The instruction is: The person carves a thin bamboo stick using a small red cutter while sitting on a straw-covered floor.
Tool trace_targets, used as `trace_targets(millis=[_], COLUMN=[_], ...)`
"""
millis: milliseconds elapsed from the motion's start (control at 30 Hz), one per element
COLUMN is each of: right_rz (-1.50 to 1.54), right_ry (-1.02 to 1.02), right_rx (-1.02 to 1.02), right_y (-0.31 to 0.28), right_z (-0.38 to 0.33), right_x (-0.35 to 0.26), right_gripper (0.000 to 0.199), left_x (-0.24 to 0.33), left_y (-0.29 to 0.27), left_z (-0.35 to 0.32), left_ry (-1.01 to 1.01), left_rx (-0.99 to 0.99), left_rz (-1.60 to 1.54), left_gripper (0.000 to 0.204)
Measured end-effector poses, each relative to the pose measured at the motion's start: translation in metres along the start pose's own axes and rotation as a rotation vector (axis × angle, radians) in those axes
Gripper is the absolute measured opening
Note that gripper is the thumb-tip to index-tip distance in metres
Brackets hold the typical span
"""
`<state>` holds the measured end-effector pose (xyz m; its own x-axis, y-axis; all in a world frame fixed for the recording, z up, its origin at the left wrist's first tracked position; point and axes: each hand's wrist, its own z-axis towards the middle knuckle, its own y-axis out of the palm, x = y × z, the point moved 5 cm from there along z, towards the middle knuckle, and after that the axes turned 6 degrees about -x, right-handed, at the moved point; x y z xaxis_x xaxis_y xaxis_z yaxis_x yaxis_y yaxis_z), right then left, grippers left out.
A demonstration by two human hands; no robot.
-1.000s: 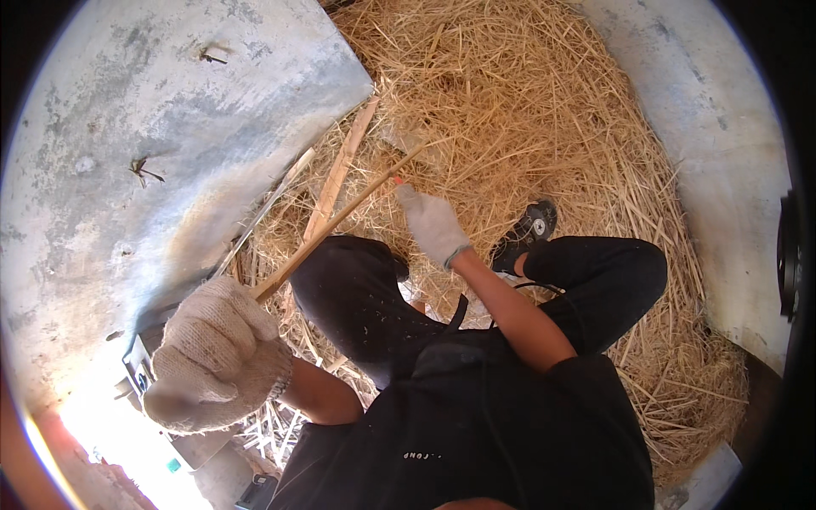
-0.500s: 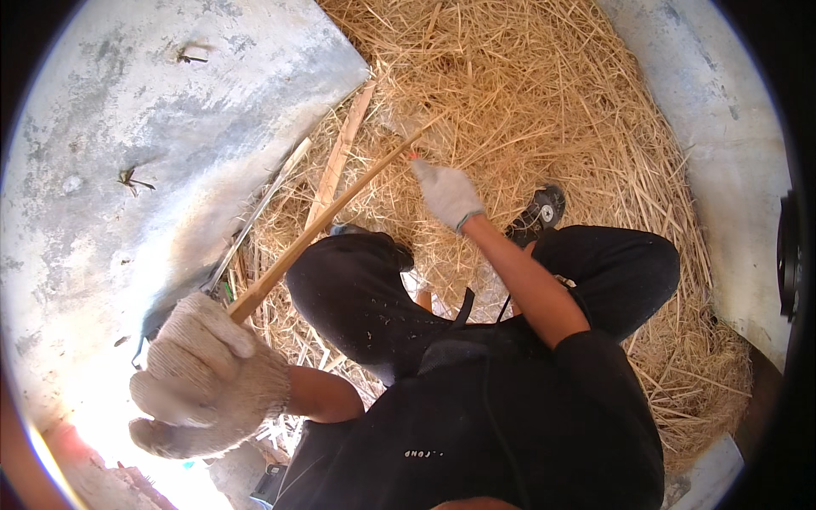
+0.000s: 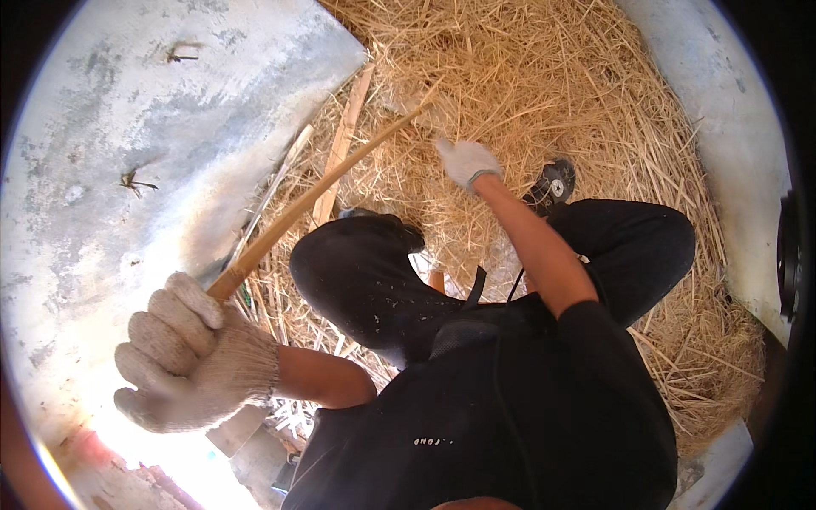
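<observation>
In a pale knitted work glove, my left hand (image 3: 191, 361) is closed on the near end of a long, thin bamboo strip (image 3: 319, 191). The strip slants away to the upper right, its tapered far tip over the straw. My right hand (image 3: 469, 163), also gloved, is closed a little to the right of that far end, apart from it. Whatever its fingers may hold is hidden. Both my knees, in black trousers, are bent apart below the strip.
Loose straw (image 3: 510, 76) covers the ground ahead and to the right. A flat wooden slat (image 3: 344, 140) lies beside a grey-white slab (image 3: 170, 127) on the left. Another pale wall (image 3: 710, 93) curves along the right. My dark shoe (image 3: 552, 183) rests in the straw.
My right hand has moved forward and right, away from the strip. The orange-red spot at its fingertips no longer shows. My left hand and the strip have shifted slightly left and forward.
</observation>
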<state>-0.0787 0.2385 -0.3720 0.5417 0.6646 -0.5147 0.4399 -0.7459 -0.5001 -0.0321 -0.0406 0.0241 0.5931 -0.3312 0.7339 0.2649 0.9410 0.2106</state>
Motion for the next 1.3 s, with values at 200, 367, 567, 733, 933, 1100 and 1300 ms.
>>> trace_targets(millis=[200,367,567,733,933,1100,1300], right_rz=[0.108,0.281,0.296,0.118,0.295,0.471,0.315], right_ry=[0.101,-0.436,-0.666,-0.148,-0.495,-0.78,-0.238], right_rx=[0.036,-0.064,-0.023,0.048,0.071,-0.163,-0.055], right_y=[0.008,-0.026,-0.006,-0.002,-0.012,-0.028,-0.016], right_z=[0.004,-0.092,-0.135,-0.03,-0.102,-0.192,-0.077], right_x=[0.068,-0.063,-0.131,-0.033,-0.082,-0.152,-0.067], right_gripper=[0.101,0.094,0.09,0.091,0.089,0.073,0.081], left_x=[-0.007,-0.007,-0.002,-0.007,-0.005,-0.007,0.003], left_y=[0.014,-0.015,-0.029,-0.019,-0.004,0.006,0.016], left_z=[0.002,0.004,0.004,0.003,-0.01,0.001,-0.001], left_ry=[0.036,0.027,-0.082,0.077,0.142,0.112,0.012], left_rx=[0.252,0.363,-0.02,0.018,0.009,0.078,0.128], left_rz=[-0.059,-0.107,0.005,0.067,0.092,0.029,0.091], left_gripper=[0.049,0.05,0.034,0.026,0.033,0.054,0.056])
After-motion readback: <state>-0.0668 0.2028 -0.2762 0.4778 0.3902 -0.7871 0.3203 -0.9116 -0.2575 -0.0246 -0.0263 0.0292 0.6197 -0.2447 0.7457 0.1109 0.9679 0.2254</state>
